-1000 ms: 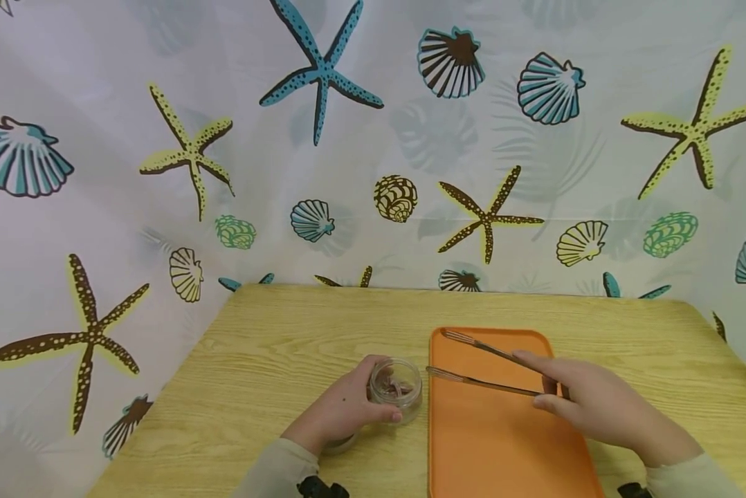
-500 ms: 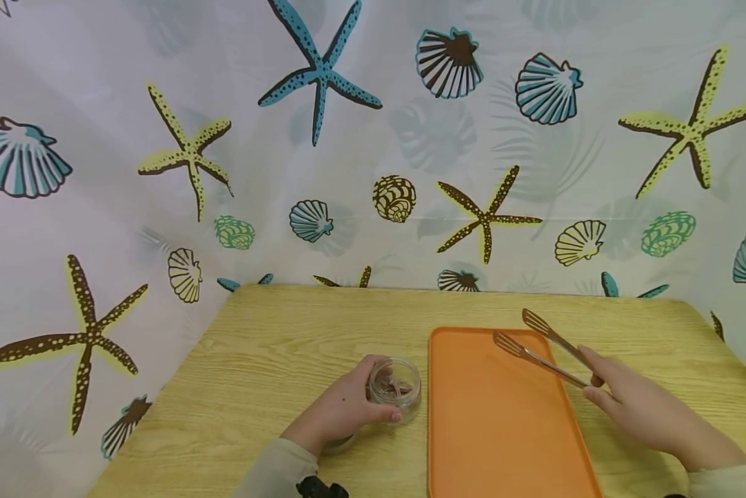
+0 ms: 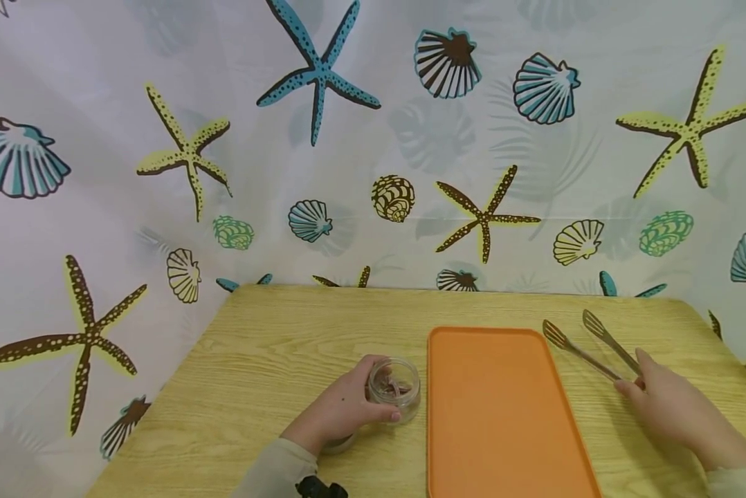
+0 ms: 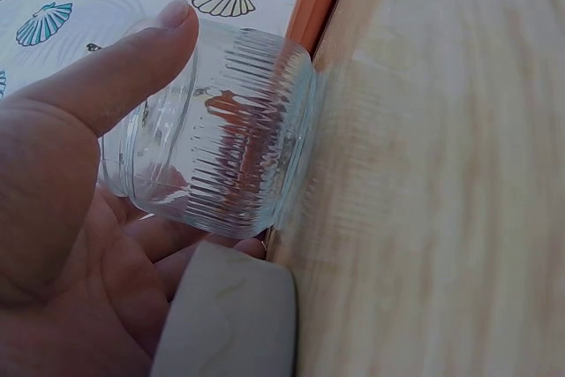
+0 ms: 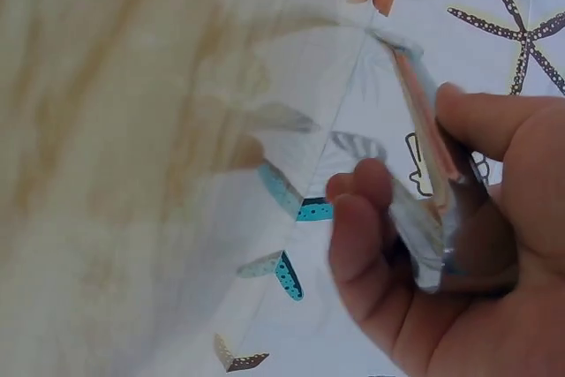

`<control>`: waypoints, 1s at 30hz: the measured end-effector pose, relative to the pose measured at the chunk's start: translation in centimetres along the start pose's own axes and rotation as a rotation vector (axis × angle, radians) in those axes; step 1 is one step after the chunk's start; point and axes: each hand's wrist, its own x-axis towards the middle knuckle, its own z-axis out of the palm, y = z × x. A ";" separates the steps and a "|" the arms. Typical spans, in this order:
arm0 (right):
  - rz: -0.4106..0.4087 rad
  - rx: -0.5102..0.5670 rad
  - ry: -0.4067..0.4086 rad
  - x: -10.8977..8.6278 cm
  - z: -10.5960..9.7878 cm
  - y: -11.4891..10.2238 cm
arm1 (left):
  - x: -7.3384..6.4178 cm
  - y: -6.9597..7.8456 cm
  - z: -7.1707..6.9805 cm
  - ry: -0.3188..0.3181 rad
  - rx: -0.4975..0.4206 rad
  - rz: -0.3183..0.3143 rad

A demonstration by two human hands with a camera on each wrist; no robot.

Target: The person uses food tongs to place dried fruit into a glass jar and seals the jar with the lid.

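Note:
My left hand grips a clear glass jar with its fingers and thumb round the side. The jar stands upright on the table just left of the orange tray, mouth open. Reddish-brown pieces show through its ribbed wall in the left wrist view. To the right of the tray, my right hand holds metal tongs between thumb and fingers. Their two slotted tips are spread apart and point away from me, with nothing between them. The right wrist view shows the tongs within the curled fingers.
The orange tray lies flat on the wood-grain table. A pale round-edged object sits under my left wrist, mostly hidden. Behind the table hangs a cloth printed with shells and starfish.
My right hand has carried the tongs rightward, from over the tray to beyond its right edge. The left hand and jar have stayed put.

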 end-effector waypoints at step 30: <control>0.123 -0.199 0.094 -1.0 -0.2 -1.4 | 0.0 -0.1 -0.1 -0.011 -0.010 -0.002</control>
